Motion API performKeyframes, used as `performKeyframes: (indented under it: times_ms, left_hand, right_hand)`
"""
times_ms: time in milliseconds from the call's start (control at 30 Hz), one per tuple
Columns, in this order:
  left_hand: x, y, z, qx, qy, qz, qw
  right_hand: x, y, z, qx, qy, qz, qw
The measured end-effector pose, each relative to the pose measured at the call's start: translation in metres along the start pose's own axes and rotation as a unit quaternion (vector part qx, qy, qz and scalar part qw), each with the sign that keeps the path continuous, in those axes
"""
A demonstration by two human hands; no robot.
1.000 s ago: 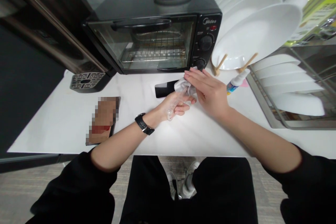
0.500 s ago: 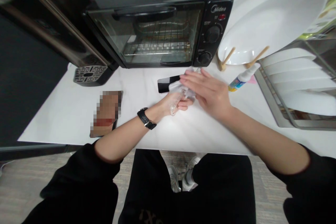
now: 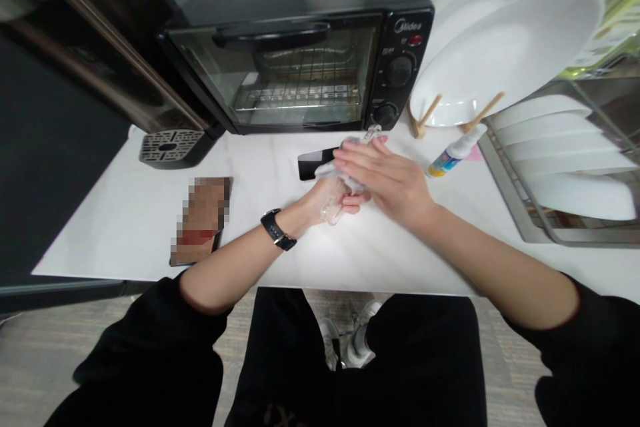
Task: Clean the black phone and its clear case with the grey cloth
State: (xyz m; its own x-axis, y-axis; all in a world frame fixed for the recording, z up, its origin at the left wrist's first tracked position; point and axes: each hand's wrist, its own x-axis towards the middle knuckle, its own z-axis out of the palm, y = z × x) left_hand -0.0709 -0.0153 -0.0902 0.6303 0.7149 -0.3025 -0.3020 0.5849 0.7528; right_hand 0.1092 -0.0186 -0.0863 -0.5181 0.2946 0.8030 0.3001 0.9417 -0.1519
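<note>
My left hand (image 3: 320,199), with a black watch on its wrist, is closed around a clear phone case (image 3: 331,213) above the counter. One end of the case shows near the wrist, the other beyond my fingers. My right hand (image 3: 393,180) lies across the case from above, fingers together, pressing a crumpled white wipe (image 3: 327,170) on it. Most of the wipe and the case's middle are hidden under that hand. Just behind my hands, a black phone (image 3: 311,165) rests on the counter, partly covered from view.
A black toaster oven (image 3: 300,73) stands behind. To the right are a spray bottle (image 3: 455,152), white plates (image 3: 505,53) in a wooden rack and a metal dish rack (image 3: 530,213). Another phone (image 3: 203,220), its screen blurred, lies left on the white counter (image 3: 115,227), before a drip tray (image 3: 173,145).
My right hand and the wipe have shifted slightly left over the case, whose far end now shows more. The case has tilted a little in my left hand. The view has moved slightly.
</note>
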Motion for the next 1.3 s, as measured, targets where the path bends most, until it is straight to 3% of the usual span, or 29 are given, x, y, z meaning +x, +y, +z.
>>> performKeyframes:
  times_ms: [100, 267, 367, 500, 600, 700, 767, 900, 1200, 1300]
  left_hand:
    - [-0.003, 0.007, 0.008, 0.011, -0.049, 0.005, 0.999]
    - [-0.015, 0.018, 0.012, 0.060, -0.113, 0.032, 0.991]
    - [-0.020, 0.024, 0.009, 0.104, -0.124, 0.093, 0.982]
    - [-0.022, 0.032, 0.003, 0.211, -0.062, 0.253, 0.942]
    - [-0.021, 0.037, 0.000, 0.353, 0.012, 0.347, 0.869]
    - [-0.019, 0.036, 0.002, 0.472, 0.043, 0.366, 0.801]
    - [-0.017, 0.033, 0.003, 0.508, 0.047, 0.374, 0.775]
    - [-0.012, 0.027, 0.002, 0.510, 0.041, 0.400, 0.761]
    - [-0.011, 0.020, -0.005, 0.566, 0.039, 0.405, 0.717]
    - [-0.011, 0.017, -0.005, 0.576, 0.016, 0.415, 0.705]
  right_hand:
    - [-0.002, 0.015, -0.005, -0.037, 0.035, 0.043, 0.998]
    - [-0.001, 0.013, -0.009, -0.052, 0.052, 0.031, 0.997]
    - [0.000, 0.009, -0.011, -0.061, 0.127, 0.045, 0.989]
    - [0.001, 0.007, -0.014, -0.083, 0.220, 0.144, 0.961]
    - [0.002, 0.005, -0.012, -0.087, 0.252, 0.191, 0.945]
    - [0.002, 0.003, -0.008, -0.048, 0.221, 0.180, 0.957]
    - [0.002, 0.002, -0.006, -0.018, 0.175, 0.165, 0.971]
    - [-0.001, 0.001, -0.004, -0.011, 0.134, 0.171, 0.976]
    - [-0.003, -0.003, -0.002, -0.010, 0.164, 0.119, 0.979]
    - [-0.001, -0.010, -0.002, -0.011, 0.154, 0.078, 0.985]
